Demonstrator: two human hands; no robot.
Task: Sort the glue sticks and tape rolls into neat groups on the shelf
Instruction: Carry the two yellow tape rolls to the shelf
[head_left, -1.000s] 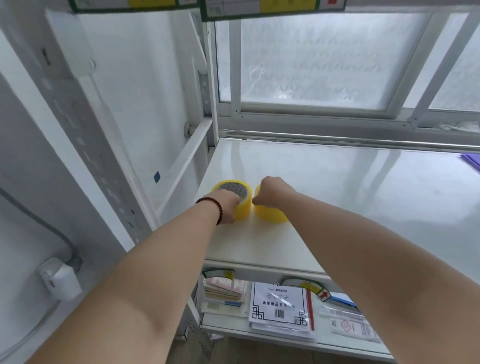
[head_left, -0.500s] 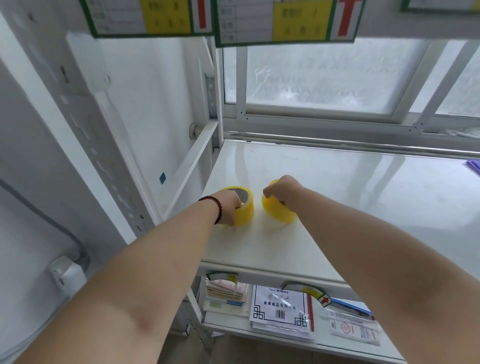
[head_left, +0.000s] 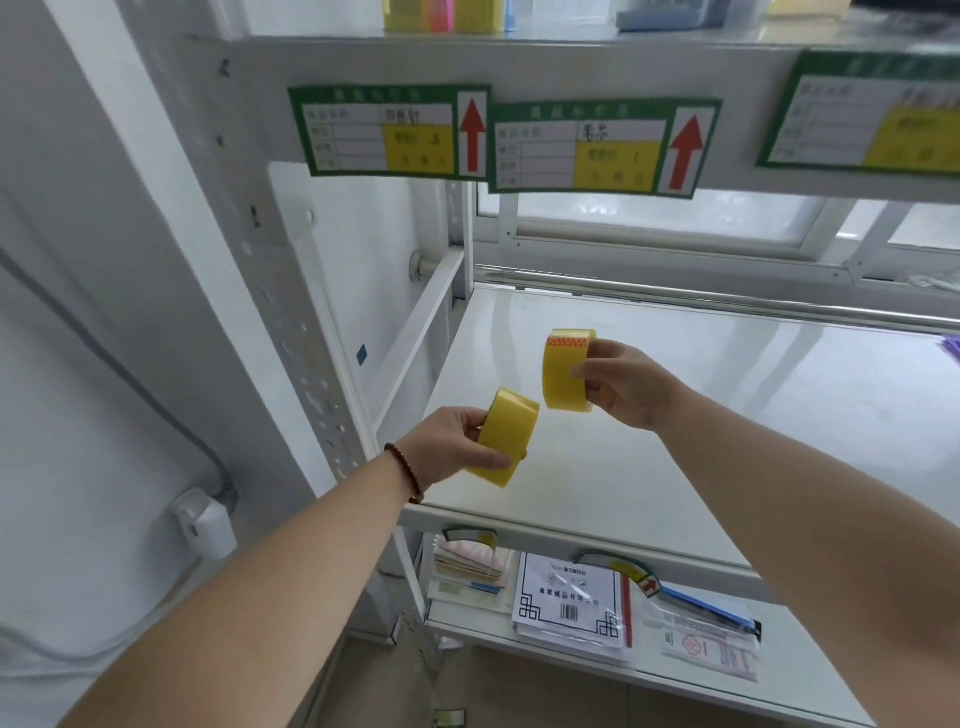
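Observation:
I hold two yellow tape rolls in the air above the left front part of the white middle shelf (head_left: 675, 415). My left hand (head_left: 447, 447), with a bead bracelet at the wrist, grips one yellow tape roll (head_left: 506, 436) tilted on its edge. My right hand (head_left: 623, 384) grips the other yellow tape roll (head_left: 563, 371), held upright and a little higher; a strip with red print shows near its top. The two rolls are close together but apart. No glue sticks show in view.
Green and yellow labels with red arrows (head_left: 389, 130) hang on the upper shelf edge (head_left: 571, 62); coloured items stand on top of it. The lower shelf (head_left: 779, 691) holds papers (head_left: 569, 603) and plastic packets. A white upright post (head_left: 291, 312) stands at left, and a window is behind.
Both hands have lifted the two tape rolls off the middle shelf and turned them on edge. The view has tilted upward, bringing the upper shelf and labels into sight.

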